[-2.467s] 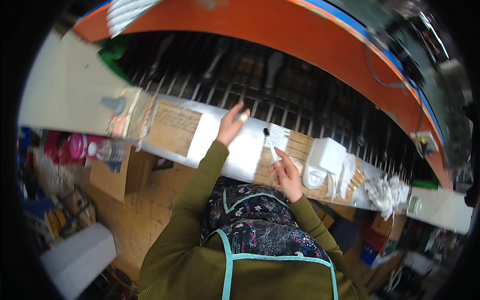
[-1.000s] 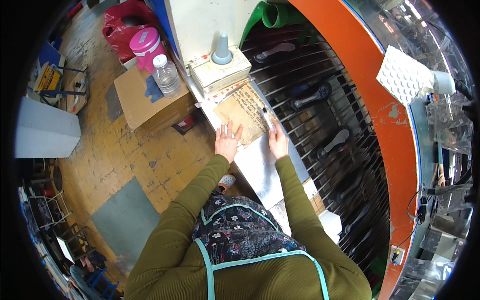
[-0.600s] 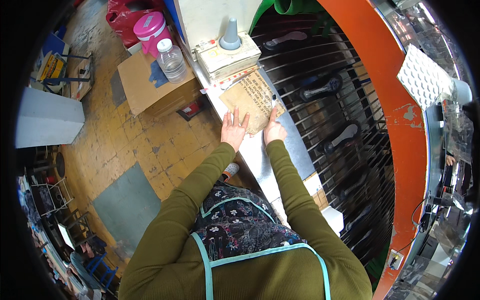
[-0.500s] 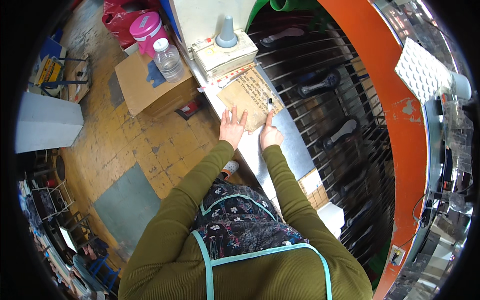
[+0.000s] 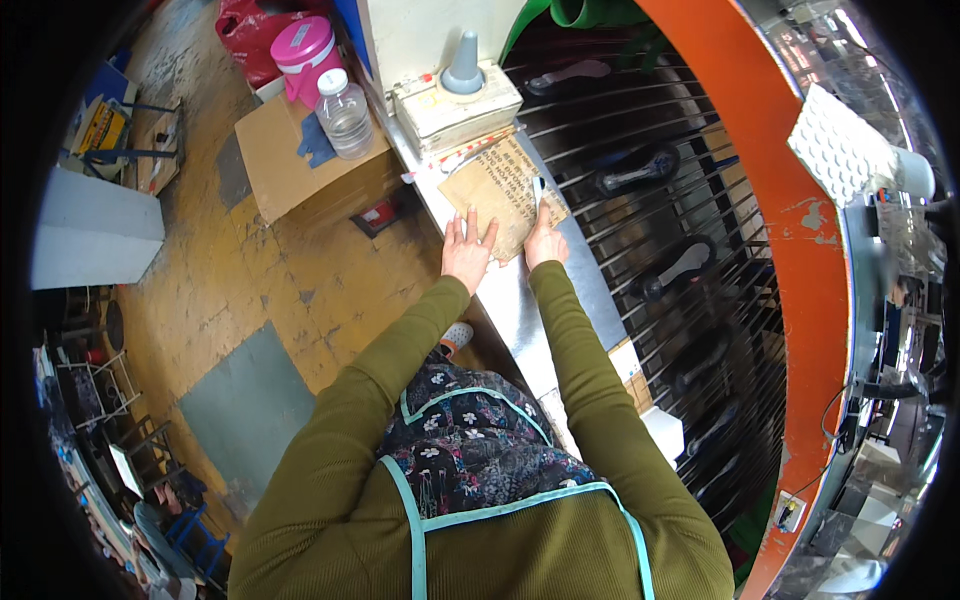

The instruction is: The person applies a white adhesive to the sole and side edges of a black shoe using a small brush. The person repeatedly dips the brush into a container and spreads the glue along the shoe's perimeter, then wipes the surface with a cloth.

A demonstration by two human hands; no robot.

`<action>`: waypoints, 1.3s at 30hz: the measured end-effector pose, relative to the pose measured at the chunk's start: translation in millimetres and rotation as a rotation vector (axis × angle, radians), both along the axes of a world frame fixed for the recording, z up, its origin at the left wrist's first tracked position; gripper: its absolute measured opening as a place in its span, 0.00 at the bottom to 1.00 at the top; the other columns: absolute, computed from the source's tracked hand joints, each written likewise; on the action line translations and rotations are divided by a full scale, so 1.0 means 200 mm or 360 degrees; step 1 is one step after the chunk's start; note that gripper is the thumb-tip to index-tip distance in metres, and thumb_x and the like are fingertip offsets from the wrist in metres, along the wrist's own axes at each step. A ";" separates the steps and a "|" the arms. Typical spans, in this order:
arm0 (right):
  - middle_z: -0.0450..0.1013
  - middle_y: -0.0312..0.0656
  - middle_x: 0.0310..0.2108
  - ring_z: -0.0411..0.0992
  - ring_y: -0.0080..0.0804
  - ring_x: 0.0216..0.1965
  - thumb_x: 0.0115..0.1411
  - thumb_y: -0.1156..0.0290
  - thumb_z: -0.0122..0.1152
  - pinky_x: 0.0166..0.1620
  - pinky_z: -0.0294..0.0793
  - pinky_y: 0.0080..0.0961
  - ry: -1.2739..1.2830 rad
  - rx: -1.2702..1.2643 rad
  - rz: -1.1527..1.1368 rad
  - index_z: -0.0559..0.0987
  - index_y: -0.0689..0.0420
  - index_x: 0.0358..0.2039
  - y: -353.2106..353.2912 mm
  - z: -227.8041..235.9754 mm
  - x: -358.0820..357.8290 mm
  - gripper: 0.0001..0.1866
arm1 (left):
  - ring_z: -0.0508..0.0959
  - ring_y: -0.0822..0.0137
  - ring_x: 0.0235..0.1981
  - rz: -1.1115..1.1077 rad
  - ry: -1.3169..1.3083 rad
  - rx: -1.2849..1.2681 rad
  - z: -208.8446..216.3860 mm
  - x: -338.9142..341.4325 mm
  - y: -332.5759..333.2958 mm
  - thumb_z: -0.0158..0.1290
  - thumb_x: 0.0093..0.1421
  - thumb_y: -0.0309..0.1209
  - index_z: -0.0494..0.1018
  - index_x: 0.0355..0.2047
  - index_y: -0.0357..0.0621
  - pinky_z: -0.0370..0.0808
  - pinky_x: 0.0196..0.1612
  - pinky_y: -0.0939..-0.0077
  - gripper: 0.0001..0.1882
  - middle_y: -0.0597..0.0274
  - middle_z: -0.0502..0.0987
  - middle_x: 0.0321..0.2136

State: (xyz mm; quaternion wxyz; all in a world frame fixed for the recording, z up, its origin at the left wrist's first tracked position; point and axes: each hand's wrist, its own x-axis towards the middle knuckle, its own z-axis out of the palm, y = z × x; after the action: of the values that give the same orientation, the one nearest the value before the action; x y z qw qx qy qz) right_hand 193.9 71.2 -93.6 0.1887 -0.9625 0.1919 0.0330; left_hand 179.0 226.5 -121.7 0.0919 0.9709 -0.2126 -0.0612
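Note:
A brown piece of printed cardboard (image 5: 495, 190) lies on the metal ledge of the workbench (image 5: 510, 310). My left hand (image 5: 466, 258) rests flat on its near left edge, fingers spread, pressing it down. At the near right edge of the sheet, my right hand (image 5: 546, 243) is closed around a slim white tool with a dark end (image 5: 538, 189). The index finger stretches along the tool, which points away from me over the cardboard. Its working tip is too small to make out.
Beyond the cardboard stands a worn white box (image 5: 455, 115) with a grey cone (image 5: 463, 65) on top. To the right, shoe soles (image 5: 640, 170) lie on a rack of metal bars, beside an orange frame (image 5: 815, 300). At left, a carton (image 5: 270, 170) carries a clear jar (image 5: 345, 125).
My right hand has moved slightly away from me along the cardboard, with the tool. The left hand keeps its place on the sheet. The soles on the rack hardly differ.

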 end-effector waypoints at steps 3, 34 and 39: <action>0.77 0.58 0.31 0.78 0.55 0.34 0.60 0.71 0.45 0.39 0.75 0.47 0.0180 -0.0127 0.0028 0.52 0.46 0.67 0.03 -0.03 -0.01 0.34 | 0.57 0.36 0.64 0.0019 -0.0073 0.0035 -0.01 -0.01 -0.01 0.54 0.53 0.29 0.53 0.67 0.57 0.49 0.66 0.48 0.41 0.37 0.50 0.66; 0.79 0.46 0.37 0.79 0.41 0.39 0.61 0.72 0.43 0.38 0.78 0.40 0.0817 -0.0976 0.1822 0.75 0.56 0.49 -0.18 0.39 0.07 0.18 | 0.60 0.37 0.63 0.0081 0.0067 0.0071 0.04 0.02 -0.05 0.45 0.59 0.28 0.61 0.63 0.53 0.49 0.66 0.47 0.30 0.37 0.56 0.64; 0.79 0.46 0.39 0.79 0.42 0.41 0.59 0.70 0.49 0.41 0.78 0.39 0.1261 -0.1231 0.1811 0.78 0.55 0.46 -0.02 0.41 0.24 0.16 | 0.59 0.37 0.63 0.0079 0.0081 0.0086 0.06 0.02 -0.05 0.48 0.58 0.29 0.61 0.63 0.54 0.48 0.66 0.46 0.30 0.37 0.56 0.64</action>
State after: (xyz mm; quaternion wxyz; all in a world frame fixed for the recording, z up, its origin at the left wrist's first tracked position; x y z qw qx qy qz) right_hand 242.4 67.0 -11.2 -0.2873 -0.8267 -0.2789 0.3954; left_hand 183.2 215.9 -109.6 0.0725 0.9761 -0.1842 -0.0893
